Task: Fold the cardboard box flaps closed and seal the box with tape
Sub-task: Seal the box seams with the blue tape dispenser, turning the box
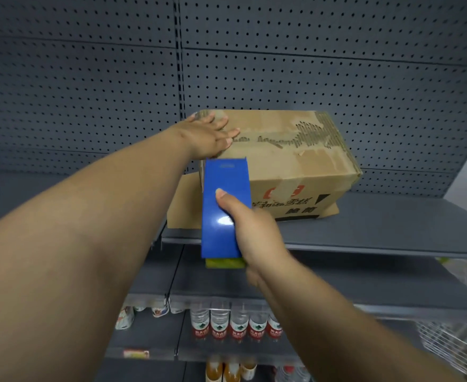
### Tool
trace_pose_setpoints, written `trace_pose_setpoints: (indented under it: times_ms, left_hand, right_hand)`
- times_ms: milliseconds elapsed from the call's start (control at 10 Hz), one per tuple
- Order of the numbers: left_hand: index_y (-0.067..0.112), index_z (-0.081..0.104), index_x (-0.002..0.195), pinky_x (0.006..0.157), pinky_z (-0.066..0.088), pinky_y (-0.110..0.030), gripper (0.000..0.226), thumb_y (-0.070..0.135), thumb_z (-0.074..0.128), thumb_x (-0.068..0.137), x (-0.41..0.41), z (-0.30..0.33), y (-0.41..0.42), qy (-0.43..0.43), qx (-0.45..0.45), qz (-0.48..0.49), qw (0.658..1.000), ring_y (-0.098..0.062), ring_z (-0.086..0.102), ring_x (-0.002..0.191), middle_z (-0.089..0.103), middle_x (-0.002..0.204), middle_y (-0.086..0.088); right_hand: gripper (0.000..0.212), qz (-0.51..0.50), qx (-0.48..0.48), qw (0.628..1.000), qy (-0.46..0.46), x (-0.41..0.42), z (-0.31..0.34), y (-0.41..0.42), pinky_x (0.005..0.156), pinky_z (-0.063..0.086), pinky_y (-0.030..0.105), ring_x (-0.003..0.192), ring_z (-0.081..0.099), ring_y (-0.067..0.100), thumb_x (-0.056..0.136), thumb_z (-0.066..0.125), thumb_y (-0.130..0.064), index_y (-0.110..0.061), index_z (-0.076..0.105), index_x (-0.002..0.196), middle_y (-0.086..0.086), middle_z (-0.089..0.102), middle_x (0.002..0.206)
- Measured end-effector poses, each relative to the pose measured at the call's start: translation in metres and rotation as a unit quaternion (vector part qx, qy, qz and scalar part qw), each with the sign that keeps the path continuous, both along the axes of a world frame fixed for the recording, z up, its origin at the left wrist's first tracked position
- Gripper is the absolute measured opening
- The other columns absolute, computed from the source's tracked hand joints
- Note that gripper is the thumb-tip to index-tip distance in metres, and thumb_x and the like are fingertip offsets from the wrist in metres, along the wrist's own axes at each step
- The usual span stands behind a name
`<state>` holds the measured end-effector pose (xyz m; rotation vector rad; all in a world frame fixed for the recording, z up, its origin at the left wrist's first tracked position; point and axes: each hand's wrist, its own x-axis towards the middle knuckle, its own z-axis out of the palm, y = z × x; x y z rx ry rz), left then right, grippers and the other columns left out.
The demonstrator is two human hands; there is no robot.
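Observation:
A worn brown cardboard box (287,158) lies on a grey shelf, its top flaps folded down along a torn centre seam. My left hand (213,135) presses flat on the box's near-left top corner, fingers straight. My right hand (250,230) grips a blue tape dispenser (224,208), thumb laid on its flat top. The dispenser's front end is at the box's near-left edge, just below my left hand. A yellow-green tape roll (225,263) shows at the dispenser's rear. A loose flap (184,205) sticks out at the box's lower left.
The grey metal shelf (378,224) holds the box, with a perforated grey back panel (309,51) behind. Lower shelves carry several water bottles (237,323) and orange drink bottles (226,370). A wire basket (453,343) sits at the lower right.

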<state>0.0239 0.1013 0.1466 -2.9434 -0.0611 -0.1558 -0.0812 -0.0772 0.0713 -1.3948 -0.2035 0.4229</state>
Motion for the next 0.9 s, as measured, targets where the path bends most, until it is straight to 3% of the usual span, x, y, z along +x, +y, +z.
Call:
trace_pose_setpoints:
  times_ms: [100,300,600,900]
  left_hand:
    - [0.044,0.001,0.144,0.114,-0.008,-0.040,0.047,0.047,0.007,0.098,-0.001,-0.001,-0.001,-0.008,0.000,0.000,1.000,-0.016,-0.009,0.144,-0.009,0.156,0.009]
    - [0.045,0.001,0.144,0.116,-0.008,-0.041,0.047,0.047,0.007,0.098,-0.004,-0.001,-0.002,-0.011,0.000,0.001,1.000,-0.015,-0.009,0.144,-0.009,0.156,0.010]
    - [0.046,0.002,0.144,0.115,-0.009,-0.042,0.046,0.047,0.008,0.098,-0.006,-0.001,-0.005,-0.010,0.000,0.006,1.000,-0.015,-0.009,0.144,-0.010,0.156,0.011]
    - [0.047,0.002,0.143,0.115,-0.009,-0.042,0.046,0.047,0.008,0.098,-0.004,-0.001,-0.003,-0.010,-0.003,0.008,1.000,-0.014,-0.009,0.144,-0.009,0.156,0.011]
  right_hand:
    - [0.022,0.019,-0.019,1.000,0.011,-0.009,-0.013,-0.005,0.086,0.054,0.053,0.090,0.069,0.028,0.080,0.069,-0.041,-0.019,0.066,0.078,0.006,0.072,0.090]
    - [0.019,0.023,-0.004,1.000,-0.001,-0.010,-0.014,-0.009,0.084,0.057,0.043,0.088,0.070,0.024,0.082,0.068,-0.039,-0.020,0.067,0.082,0.000,0.072,0.089]
    - [0.028,0.004,-0.030,1.000,-0.003,-0.019,-0.025,-0.010,0.085,0.054,0.052,0.091,0.069,0.031,0.079,0.069,-0.044,-0.016,0.068,0.078,0.008,0.074,0.092]
    - [0.027,-0.009,-0.047,0.999,-0.012,-0.023,-0.035,-0.013,0.081,0.057,0.042,0.084,0.071,0.024,0.078,0.069,-0.043,-0.016,0.066,0.079,0.002,0.073,0.087]
